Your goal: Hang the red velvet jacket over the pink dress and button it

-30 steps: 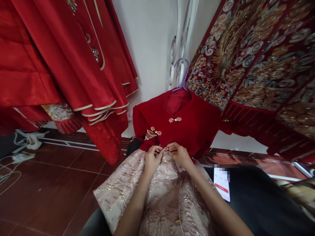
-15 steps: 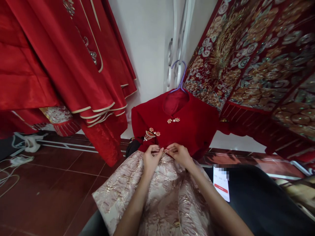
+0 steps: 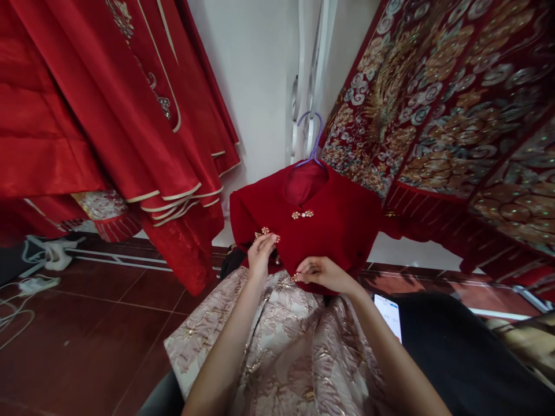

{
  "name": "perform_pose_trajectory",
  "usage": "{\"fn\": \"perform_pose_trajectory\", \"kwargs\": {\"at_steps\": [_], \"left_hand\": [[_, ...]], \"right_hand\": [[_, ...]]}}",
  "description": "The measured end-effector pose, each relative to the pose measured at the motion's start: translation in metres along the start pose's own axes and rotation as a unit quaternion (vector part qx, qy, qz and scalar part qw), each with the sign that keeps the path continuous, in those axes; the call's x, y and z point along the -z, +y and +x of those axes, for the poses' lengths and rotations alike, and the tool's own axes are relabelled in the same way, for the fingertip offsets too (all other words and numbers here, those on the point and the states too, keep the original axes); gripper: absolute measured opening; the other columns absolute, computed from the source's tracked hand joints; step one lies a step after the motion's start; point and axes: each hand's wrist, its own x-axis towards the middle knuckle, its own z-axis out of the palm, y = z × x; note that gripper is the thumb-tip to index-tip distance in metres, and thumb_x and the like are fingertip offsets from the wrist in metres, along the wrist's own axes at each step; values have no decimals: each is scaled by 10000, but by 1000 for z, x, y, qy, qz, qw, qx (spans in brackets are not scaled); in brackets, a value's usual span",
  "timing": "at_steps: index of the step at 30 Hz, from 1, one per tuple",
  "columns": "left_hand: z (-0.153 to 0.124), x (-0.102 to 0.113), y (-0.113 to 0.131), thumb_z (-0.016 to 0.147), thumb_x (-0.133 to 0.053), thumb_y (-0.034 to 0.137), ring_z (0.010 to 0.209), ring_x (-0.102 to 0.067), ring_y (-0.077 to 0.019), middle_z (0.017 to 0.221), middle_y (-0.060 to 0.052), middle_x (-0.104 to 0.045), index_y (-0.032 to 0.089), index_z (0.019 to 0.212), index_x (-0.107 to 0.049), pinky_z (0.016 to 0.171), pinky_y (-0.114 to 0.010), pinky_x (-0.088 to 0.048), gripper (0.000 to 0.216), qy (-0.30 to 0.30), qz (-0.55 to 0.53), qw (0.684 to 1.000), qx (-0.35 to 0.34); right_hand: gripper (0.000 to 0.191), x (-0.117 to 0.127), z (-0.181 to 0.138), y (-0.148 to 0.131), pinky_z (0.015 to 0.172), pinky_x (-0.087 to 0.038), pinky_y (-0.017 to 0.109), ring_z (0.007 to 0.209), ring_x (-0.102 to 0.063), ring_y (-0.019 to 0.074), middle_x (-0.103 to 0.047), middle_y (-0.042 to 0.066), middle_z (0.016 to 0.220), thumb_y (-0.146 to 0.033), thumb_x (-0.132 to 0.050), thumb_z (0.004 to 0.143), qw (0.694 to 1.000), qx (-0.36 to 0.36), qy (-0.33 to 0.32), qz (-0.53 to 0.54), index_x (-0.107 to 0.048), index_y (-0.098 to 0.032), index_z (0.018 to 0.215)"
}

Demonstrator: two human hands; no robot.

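A red jacket (image 3: pixel 338 225) hangs on a purple hanger (image 3: pixel 309 138) above a pale pink and gold brocade skirt (image 3: pixel 286 352) that spreads over my lap. My left hand (image 3: pixel 261 255) is raised to the jacket's left front, fingers pinched on the beaded brooch clasp (image 3: pixel 267 233). My right hand (image 3: pixel 321 273) sits at the jacket's lower hem, fingers closed on a small beaded button (image 3: pixel 295 278). Another pearl clasp (image 3: pixel 302 214) is fastened at the collar.
Red satin robes (image 3: pixel 108 115) hang at the left, an embroidered red and gold gown (image 3: pixel 442 104) at the right. A phone (image 3: pixel 389 315) lies on black cloth (image 3: pixel 468 352) by my right arm. White cables (image 3: pixel 26 283) lie on the red tile floor (image 3: pixel 87 335).
My left hand has left the hem button and risen to the brooch clasp higher on the jacket. My right hand has stayed at the hem. The view has shifted slightly.
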Motion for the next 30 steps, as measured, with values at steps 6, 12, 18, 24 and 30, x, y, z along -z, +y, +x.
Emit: {"fn": "perform_pose_trajectory", "kwargs": {"at_steps": [6,12,18,24,30], "left_hand": [[-7,-14,5,608,-789,494,734,-655,-150,779,-41,-702,146,784,-634,720,-272,-495,419,19,25,998,62],[-10,-27,25,738,-705,463,561,-520,-88,638,33,-556,170,748,-563,570,-209,-417,325,-51,266,953,-137],[5,-54,64,874,-598,346,898,-547,-176,948,-49,-594,208,1048,-631,701,-259,-478,224,-194,511,754,-364],[19,-73,76,908,-550,286,974,-515,-206,1013,-71,-595,182,916,-640,867,-360,-462,138,-212,573,648,-454],[25,-75,83,911,-495,189,850,-581,-164,805,0,-613,198,908,-637,1158,-530,-218,142,-269,600,524,-542]], "right_hand": [[301,5,-3,-4,768,-494,307,771,-642,150,-699,42,824,-408,-739,726,999,-3,-22,-28,-659,-153,864],[309,32,-26,-20,777,-495,319,816,-659,161,-725,60,870,-418,-739,737,990,-50,-124,-37,-644,-158,874],[285,44,-39,-30,767,-504,317,823,-675,162,-742,70,892,-394,-740,741,987,-69,-137,-51,-655,-160,880],[266,44,-39,-31,795,-513,326,842,-671,161,-735,63,905,-396,-704,775,988,-59,-120,-78,-662,-170,910],[238,45,-40,-48,877,-524,381,907,-667,185,-709,62,967,-413,-655,814,988,25,114,-102,-657,-205,929]]}}
